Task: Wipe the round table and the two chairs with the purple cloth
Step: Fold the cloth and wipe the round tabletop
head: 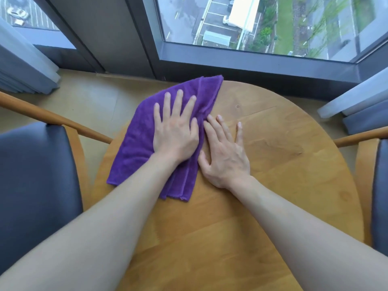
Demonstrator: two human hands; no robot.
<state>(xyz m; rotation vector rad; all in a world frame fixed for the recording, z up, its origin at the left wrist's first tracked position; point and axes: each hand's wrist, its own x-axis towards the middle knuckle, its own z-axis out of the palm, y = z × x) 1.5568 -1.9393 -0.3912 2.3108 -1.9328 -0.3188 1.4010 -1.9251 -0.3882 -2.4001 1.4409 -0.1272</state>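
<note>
A folded purple cloth (134, 139) lies on the left part of the round wooden table (273, 164), its far corner hanging past the table's back edge. My left hand (175, 131) presses flat on the cloth with straight, spread fingers. My right hand (224, 156) lies flat on the bare wood just right of the cloth, its fingers touching the cloth's right edge. A chair with a dark blue seat and wooden frame (35, 181) stands at the left. The second chair (380, 190) shows only partly at the right edge.
A large window (273, 24) with a dark frame runs behind the table. Grey curtains hang at the far left (23, 72) and far right (361, 106). Tan floor (88, 101) shows between the left chair and the table.
</note>
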